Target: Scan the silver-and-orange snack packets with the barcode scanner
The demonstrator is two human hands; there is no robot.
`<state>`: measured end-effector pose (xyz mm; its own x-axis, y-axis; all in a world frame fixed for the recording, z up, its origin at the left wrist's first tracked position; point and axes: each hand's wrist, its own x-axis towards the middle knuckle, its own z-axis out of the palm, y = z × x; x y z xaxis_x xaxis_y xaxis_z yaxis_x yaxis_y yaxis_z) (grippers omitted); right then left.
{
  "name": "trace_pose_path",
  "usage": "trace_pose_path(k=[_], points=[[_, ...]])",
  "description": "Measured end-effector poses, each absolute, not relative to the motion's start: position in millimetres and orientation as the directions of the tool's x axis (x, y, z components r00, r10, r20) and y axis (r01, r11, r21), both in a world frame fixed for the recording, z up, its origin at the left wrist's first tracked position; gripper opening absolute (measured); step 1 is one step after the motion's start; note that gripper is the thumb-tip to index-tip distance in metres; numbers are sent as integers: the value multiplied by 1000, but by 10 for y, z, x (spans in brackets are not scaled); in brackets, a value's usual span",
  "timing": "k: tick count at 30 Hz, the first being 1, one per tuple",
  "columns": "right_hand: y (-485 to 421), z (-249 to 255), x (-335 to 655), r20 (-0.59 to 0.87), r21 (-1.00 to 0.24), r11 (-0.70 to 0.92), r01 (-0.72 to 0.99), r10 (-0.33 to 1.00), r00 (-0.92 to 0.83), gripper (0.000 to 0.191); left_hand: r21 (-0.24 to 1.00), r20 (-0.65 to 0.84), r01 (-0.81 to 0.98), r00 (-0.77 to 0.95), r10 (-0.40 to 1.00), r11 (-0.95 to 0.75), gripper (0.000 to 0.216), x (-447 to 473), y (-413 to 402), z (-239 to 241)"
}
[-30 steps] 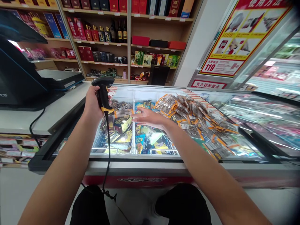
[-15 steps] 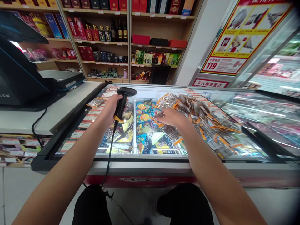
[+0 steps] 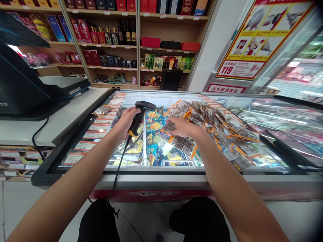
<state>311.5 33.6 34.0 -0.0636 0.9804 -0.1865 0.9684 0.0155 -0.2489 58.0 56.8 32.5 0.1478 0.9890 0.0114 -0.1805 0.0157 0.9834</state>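
My left hand [image 3: 128, 121] is wrapped round the black handle of a barcode scanner [image 3: 137, 123] with yellow trim, its head tilted to the right and its cable hanging toward me. My right hand [image 3: 183, 127] pinches a small clear packet [image 3: 168, 126] of dark food with orange edges, just right of the scanner. A loose heap of similar packets [image 3: 214, 121] spreads over the freezer's glass top beyond and right of this hand. One more packet [image 3: 102, 110] lies apart at the far left, by the price labels [image 3: 94, 130].
Beneath the glass, the chest freezer [image 3: 161, 178] holds colourful ice-cream packs [image 3: 154, 126] and a white divider. A counter [image 3: 73, 101] with a dark checkout machine [image 3: 21, 74] stands on the left. Shelves [image 3: 108, 47] of boxes and bottles line the back.
My left hand has brought the scanner to the right and a little nearer to me, toward the packet. The packet in my right hand now shows more of its face.
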Motion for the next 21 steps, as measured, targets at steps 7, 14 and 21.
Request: trace_pose_path(k=[7, 14, 21], points=[[342, 281, 3044, -113, -329, -27, 944, 994, -11, 59, 981, 7, -195, 151, 988, 23, 30, 582, 556, 343], [495, 180, 3152, -44, -407, 15, 913, 998, -36, 95, 979, 52, -202, 181, 982, -15, 31, 577, 552, 332], [612, 58, 3180, 109, -694, 93, 714, 994, -23, 68, 977, 111, -208, 265, 958, -56, 36, 607, 464, 359]])
